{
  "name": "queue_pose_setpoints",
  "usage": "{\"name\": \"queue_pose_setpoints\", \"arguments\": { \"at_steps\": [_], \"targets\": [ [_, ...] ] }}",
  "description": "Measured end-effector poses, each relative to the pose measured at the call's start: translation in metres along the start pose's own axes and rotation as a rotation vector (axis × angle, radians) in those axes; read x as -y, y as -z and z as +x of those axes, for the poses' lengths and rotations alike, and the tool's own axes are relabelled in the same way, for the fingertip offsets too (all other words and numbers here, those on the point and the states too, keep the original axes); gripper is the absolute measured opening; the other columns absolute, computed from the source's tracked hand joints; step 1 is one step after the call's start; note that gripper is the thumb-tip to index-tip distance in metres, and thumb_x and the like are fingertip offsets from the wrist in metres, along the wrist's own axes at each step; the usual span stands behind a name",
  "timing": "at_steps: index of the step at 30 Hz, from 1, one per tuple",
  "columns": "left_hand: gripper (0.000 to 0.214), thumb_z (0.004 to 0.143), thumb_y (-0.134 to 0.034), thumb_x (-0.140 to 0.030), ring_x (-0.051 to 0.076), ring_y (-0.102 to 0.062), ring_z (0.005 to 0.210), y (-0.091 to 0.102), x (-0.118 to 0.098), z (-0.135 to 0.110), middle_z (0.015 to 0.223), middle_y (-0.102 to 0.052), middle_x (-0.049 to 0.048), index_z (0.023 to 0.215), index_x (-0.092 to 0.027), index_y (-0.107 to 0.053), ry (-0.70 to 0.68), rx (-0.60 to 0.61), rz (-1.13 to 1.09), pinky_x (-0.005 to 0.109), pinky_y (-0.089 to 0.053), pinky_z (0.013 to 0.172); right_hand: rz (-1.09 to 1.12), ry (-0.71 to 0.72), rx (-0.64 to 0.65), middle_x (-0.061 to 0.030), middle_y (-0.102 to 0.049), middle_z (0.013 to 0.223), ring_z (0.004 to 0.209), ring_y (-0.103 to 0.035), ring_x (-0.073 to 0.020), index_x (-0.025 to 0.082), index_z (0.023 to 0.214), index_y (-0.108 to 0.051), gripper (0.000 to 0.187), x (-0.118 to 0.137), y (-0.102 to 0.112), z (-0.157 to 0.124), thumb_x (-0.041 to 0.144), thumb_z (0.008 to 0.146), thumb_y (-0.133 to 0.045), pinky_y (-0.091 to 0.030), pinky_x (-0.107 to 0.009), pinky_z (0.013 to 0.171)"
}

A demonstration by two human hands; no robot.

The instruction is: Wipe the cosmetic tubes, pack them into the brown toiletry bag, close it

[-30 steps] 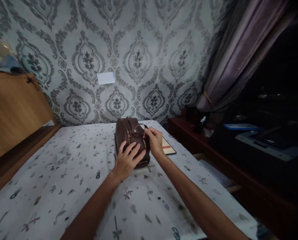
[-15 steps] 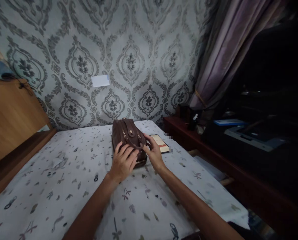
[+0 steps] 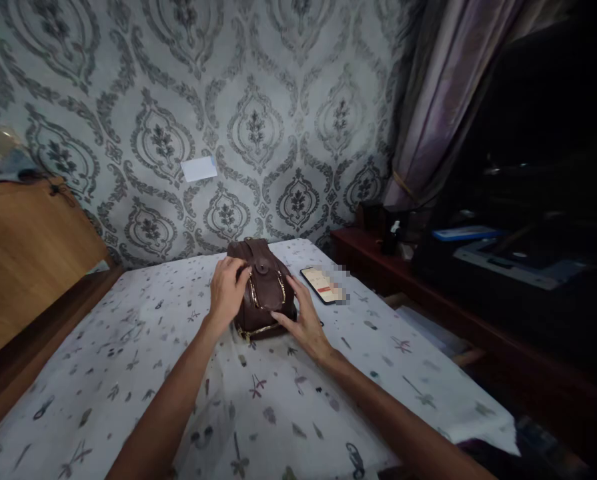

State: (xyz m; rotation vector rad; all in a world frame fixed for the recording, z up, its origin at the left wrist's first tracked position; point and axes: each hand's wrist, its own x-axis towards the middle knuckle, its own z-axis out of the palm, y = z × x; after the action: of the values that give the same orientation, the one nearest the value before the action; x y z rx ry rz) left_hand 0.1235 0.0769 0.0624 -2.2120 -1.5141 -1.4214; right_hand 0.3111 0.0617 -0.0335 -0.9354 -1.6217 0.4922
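A small brown leather bag [image 3: 267, 293] with gold zips stands on a bed covered by a white patterned sheet [image 3: 128, 360]. My left hand [image 3: 227, 287] grips the bag's upper left side, fingers curled over its top by the zip. On the bag's lower right side rests my right hand [image 3: 305, 319], with its fingers spread against the leather. Both hands hold the bag between them.
A phone [image 3: 319, 283] with a lit screen lies on the sheet just right of the bag. A wooden headboard [image 3: 28, 253] stands at the left. A dark wooden ledge [image 3: 428, 293] with small items and a curtain [image 3: 438, 113] are at the right.
My left hand moved from the bag's front up to its top left. My right hand let go of the handle and dropped to the lower right side. The bag turned slightly.
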Motion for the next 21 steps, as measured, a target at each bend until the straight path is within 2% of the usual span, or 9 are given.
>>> {"name": "queue_pose_setpoints", "arguments": {
  "at_steps": [3, 9, 21],
  "targets": [
    [0.017, 0.090, -0.053, -0.025, 0.019, -0.055, 0.079, 0.001, 0.009, 0.014, 0.077, -0.056, 0.0015, 0.077, -0.020, -0.061, 0.101, 0.103, -0.079, 0.030, -0.042, 0.071, -0.058, 0.016, 0.047, -0.0139, -0.033, 0.154, 0.145, -0.028, -0.0316, 0.025, 0.143, -0.045, 0.071, 0.000, 0.001, 0.005, 0.049, 0.081, -0.069, -0.024, -0.052, 0.119],
    [0.027, 0.088, -0.052, -0.024, 0.018, -0.052, 0.074, -0.004, 0.011, 0.018, 0.069, -0.049, 0.0000, 0.062, -0.020, -0.056, 0.115, 0.103, -0.073, 0.029, -0.038, 0.066, -0.047, 0.051, 0.030, -0.0121, -0.033, 0.153, 0.145, -0.029, -0.0303, 0.028, 0.144, -0.045, 0.065, -0.005, -0.005, 0.006, 0.049, 0.085, -0.064, -0.025, -0.051, 0.119],
    [0.027, 0.088, -0.052, -0.027, 0.019, -0.050, 0.077, 0.003, -0.002, 0.002, 0.072, -0.049, 0.0007, 0.062, -0.021, -0.052, 0.104, 0.125, -0.047, 0.031, -0.040, 0.071, -0.074, 0.058, 0.022, -0.0108, -0.032, 0.154, 0.145, -0.028, -0.0291, 0.030, 0.147, -0.040, 0.066, -0.011, -0.010, 0.004, 0.051, 0.088, -0.058, -0.024, -0.050, 0.119]
  ]
}}
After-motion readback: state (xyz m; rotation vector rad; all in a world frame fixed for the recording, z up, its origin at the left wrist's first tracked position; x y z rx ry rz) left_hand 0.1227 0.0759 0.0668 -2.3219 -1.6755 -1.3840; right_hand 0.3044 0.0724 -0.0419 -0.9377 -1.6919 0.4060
